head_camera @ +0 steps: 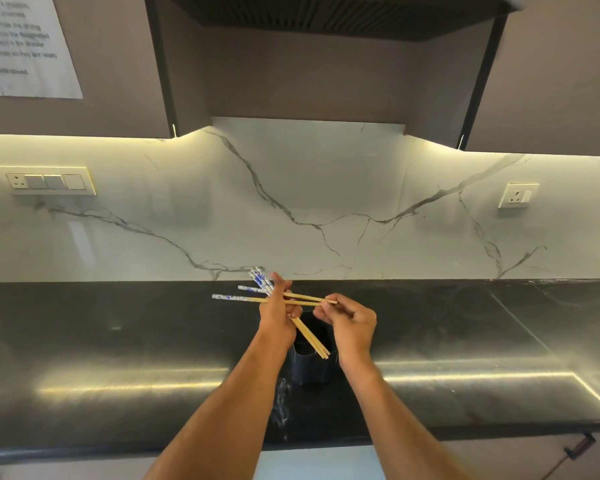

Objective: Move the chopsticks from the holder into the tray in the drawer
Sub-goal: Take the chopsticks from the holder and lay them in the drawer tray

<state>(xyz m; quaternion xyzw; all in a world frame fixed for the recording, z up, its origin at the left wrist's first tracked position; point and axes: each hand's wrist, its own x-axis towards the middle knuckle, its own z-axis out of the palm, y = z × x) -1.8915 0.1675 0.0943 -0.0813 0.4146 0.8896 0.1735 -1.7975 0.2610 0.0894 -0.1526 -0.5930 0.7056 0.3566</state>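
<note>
Both hands hold chopsticks (293, 299) above the holder (310, 362): left hand (277, 315) grips a bunch, right hand (349, 323) pinches two tips to gather them.

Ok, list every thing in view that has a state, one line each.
Left hand: grips a bundle of chopsticks.
Right hand: pinches the tips of two chopsticks lying across.
Holder: upright on the counter, contents hidden.
Drawer and tray: out of view.
</note>
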